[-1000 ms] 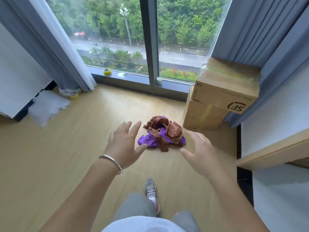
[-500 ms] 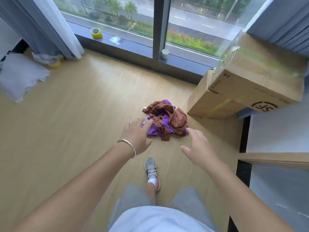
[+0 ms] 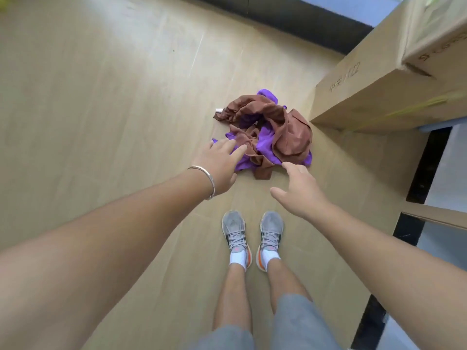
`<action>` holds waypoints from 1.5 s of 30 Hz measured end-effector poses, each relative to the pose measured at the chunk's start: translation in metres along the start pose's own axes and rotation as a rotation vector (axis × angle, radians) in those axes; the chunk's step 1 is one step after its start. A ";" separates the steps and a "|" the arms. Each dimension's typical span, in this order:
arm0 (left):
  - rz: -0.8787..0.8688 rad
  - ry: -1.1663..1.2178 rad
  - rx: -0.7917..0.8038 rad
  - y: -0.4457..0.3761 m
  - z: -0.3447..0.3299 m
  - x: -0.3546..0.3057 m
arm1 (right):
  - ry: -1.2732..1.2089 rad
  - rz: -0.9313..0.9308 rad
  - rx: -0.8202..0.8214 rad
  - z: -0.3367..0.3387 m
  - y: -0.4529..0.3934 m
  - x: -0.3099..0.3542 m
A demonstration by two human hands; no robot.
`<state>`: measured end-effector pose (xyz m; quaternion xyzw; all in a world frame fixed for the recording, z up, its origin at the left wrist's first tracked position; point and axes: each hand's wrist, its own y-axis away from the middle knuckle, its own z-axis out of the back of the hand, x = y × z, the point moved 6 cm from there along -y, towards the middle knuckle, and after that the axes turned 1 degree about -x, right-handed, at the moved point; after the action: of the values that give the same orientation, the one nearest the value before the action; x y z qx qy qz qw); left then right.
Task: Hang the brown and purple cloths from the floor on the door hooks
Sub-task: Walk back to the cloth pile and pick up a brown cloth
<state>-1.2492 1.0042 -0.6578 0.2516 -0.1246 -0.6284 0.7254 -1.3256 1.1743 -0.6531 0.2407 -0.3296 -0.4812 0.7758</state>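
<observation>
A brown cloth (image 3: 285,127) and a purple cloth (image 3: 265,145) lie tangled in one heap on the wooden floor, just ahead of my feet. My left hand (image 3: 218,168), with a silver bangle on the wrist, reaches over the heap's left edge with straight fingers; the fingertips overlap the purple fabric. My right hand (image 3: 299,190) hovers just below the heap's right side, fingers relaxed and spread, holding nothing. No door or hooks are in view.
Stacked cardboard boxes (image 3: 374,89) stand close to the right of the heap. A dark window base (image 3: 290,18) runs along the top. A wooden ledge (image 3: 434,215) juts in at right. My grey shoes (image 3: 252,238) stand below the hands.
I have bent down and the view has tilted toward the floor. Both hands have moved closer to the heap; the left one now reaches its purple edge. My second foot has stepped alongside the first.
</observation>
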 end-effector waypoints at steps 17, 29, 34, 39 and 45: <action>-0.158 -0.293 -0.097 -0.272 -0.280 0.025 | 0.068 0.041 -0.132 -0.226 -0.320 -0.120; -0.104 -0.214 -0.002 -0.247 -0.240 0.023 | 0.246 0.089 -0.158 -0.178 -0.300 -0.127; -0.085 -0.175 -0.077 -0.217 -0.137 0.039 | 0.374 0.159 -0.201 -0.082 -0.274 -0.094; 0.017 -0.051 -0.138 -0.180 -0.031 0.072 | 0.365 0.234 -0.320 0.019 -0.250 -0.035; 0.244 0.062 -0.117 -0.101 0.050 0.127 | 0.416 0.324 -0.445 0.112 -0.204 0.011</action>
<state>-1.3373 0.8620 -0.6861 0.2112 -0.0950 -0.5334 0.8135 -1.5255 1.0723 -0.7168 0.1034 -0.0852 -0.3525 0.9262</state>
